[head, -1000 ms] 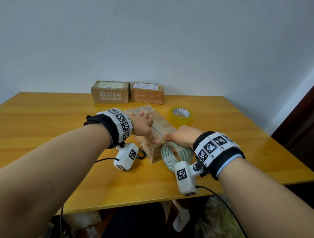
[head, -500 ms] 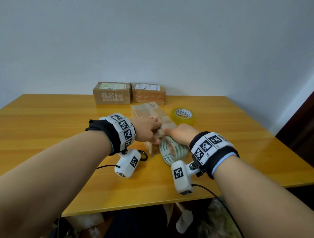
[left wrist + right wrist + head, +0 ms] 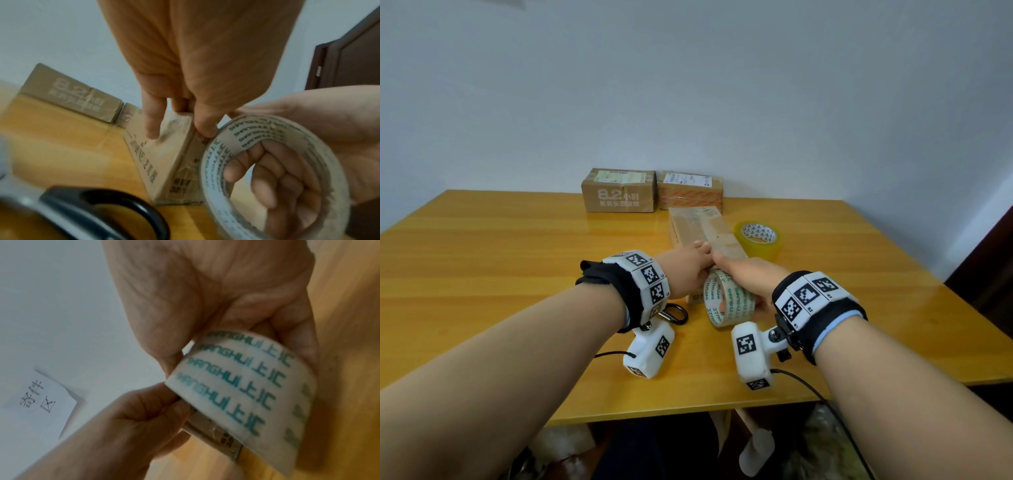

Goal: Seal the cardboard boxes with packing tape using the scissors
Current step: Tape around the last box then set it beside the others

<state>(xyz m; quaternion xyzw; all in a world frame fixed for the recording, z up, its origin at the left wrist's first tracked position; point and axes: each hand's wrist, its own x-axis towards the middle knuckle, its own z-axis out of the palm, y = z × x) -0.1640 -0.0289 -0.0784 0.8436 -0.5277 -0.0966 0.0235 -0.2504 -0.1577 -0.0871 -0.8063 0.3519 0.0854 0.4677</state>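
Observation:
A long cardboard box (image 3: 700, 228) lies on the table, pointing away from me. My left hand (image 3: 697, 255) grips its near end, fingers (image 3: 151, 125) on one side and thumb on the other, right against the tape. My right hand (image 3: 739, 279) holds a green-printed packing tape roll (image 3: 726, 299) upright at that end, with its fingers (image 3: 265, 175) curled through the core. In the right wrist view the tape roll (image 3: 244, 395) touches the box (image 3: 213, 433) beside my left hand (image 3: 148, 415). Black-handled scissors (image 3: 675, 313) lie under my left wrist, mostly hidden.
A yellow tape roll (image 3: 757, 240) lies flat to the right of the long box. Two taped cardboard boxes (image 3: 618, 190) (image 3: 690, 190) stand against the back wall. The table's near edge (image 3: 688, 413) is close below my wrists. A dark door (image 3: 349, 61) is at the right.
The long box has turned from lying diagonally to pointing straight away. My left hand slid from its top to its near end, and my right hand brought the roll against that end.

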